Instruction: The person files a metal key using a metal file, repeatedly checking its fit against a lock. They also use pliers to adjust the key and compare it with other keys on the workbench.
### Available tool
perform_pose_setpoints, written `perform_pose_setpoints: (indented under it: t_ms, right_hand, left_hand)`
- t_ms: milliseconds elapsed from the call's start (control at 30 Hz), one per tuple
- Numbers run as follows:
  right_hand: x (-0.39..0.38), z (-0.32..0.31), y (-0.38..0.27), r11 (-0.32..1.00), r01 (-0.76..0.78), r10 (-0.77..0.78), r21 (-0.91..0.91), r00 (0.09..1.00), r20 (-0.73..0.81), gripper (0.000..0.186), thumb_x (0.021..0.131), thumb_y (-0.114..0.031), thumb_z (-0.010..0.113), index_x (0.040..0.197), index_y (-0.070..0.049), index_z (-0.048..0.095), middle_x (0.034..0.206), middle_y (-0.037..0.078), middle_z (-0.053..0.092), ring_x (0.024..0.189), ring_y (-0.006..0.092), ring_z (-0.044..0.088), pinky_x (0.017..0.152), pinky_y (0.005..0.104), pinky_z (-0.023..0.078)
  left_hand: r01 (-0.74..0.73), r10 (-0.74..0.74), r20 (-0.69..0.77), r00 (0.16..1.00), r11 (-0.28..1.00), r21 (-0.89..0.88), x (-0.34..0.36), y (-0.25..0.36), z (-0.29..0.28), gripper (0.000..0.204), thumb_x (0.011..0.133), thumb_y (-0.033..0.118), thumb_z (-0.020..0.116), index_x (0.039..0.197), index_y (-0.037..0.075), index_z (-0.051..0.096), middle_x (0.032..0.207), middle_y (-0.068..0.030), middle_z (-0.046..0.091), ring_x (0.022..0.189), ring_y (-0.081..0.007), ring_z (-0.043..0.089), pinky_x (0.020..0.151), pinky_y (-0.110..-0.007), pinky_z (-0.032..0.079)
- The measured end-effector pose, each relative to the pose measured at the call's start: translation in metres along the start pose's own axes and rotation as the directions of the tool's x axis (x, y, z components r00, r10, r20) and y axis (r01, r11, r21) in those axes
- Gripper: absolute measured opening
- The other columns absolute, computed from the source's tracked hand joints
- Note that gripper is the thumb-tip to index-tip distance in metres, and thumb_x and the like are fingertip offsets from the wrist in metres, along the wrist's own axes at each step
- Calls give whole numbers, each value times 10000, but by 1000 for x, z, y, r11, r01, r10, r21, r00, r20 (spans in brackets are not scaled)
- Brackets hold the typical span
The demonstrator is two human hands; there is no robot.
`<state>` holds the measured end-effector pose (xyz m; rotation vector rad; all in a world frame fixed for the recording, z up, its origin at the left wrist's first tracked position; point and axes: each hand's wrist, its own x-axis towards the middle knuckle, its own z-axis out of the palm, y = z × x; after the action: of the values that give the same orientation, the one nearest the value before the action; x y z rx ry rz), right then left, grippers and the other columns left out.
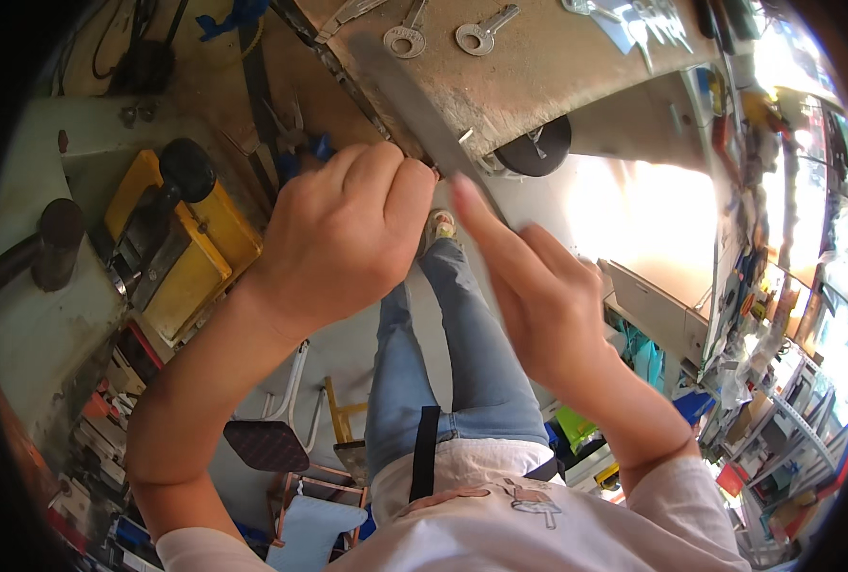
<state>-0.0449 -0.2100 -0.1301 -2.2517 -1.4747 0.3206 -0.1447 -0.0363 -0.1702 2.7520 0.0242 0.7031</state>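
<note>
My right hand (553,300) is closed on the lower end of a long flat metal file (413,103), its index finger stretched along the blade. The file slants up and left over the edge of the wooden bench and is slightly blurred. Close beside it, my left hand (348,224) is closed in a tight pinch at the bench edge. Only a tiny tip shows at its fingers, so what it grips is hidden. Beyond the file, one metal key (406,40) and another key (487,29) lie on the worn bench top (548,81).
Blue-handled pliers (295,138) lie just beyond my left hand. A yellow machine (224,234) with a black knob (187,170) stands at left. More keys (648,24) lie at the far right of the bench. A round black seat (536,148) shows below its edge.
</note>
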Motion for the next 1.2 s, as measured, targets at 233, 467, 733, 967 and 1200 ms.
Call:
perform_pose_setpoints:
  t_ms: [233,467,733,967,1200]
  right_hand:
    - [-13,-18,-5,996,-78,72,31,986,153,567,782,86,567,1314,-105,524,605,86,383,456,197,397,443,315,363]
    - [-23,-18,6,987,-108,98,118,992,85,539,799,104,542,1303,-86,528,610,98,404,483,203,424,470,281,367]
    - [-33,-26,15,965,-195,177,177,978,113,421,885,45,501,1292,-54,538,626,33,517,471,90,447,454,227,378]
    - [-87,-90,8,713,-407,488,571,873,11,515,810,15,583,1314,19,478,697,55,588,505,88,512,460,223,411]
    - [-37,-86,18,-16,-601,348,799,746,568,286,797,-122,697,1008,33,583,813,95,647,570,106,581,491,238,472]
  left_hand:
    - [6,-6,-39,999,1000,10,1,2,2,127,716,39,596,721,62,471,649,-42,407,569,-182,502,447,-281,417]
    - [72,-72,-3,997,992,-103,1,6,-1,186,763,-40,621,692,2,454,633,-108,402,541,-274,460,466,-362,399]
    - [68,-68,38,997,998,-12,0,8,1,132,762,60,592,719,69,468,660,-42,427,597,-186,516,469,-287,427]
    - [484,-564,-26,825,730,-483,13,52,-28,165,881,104,591,771,-4,532,672,-122,507,575,-261,536,515,-360,406]
    - [665,-592,667,452,-276,-694,16,160,-13,183,945,164,538,855,15,594,617,11,511,527,-55,458,477,-205,367]
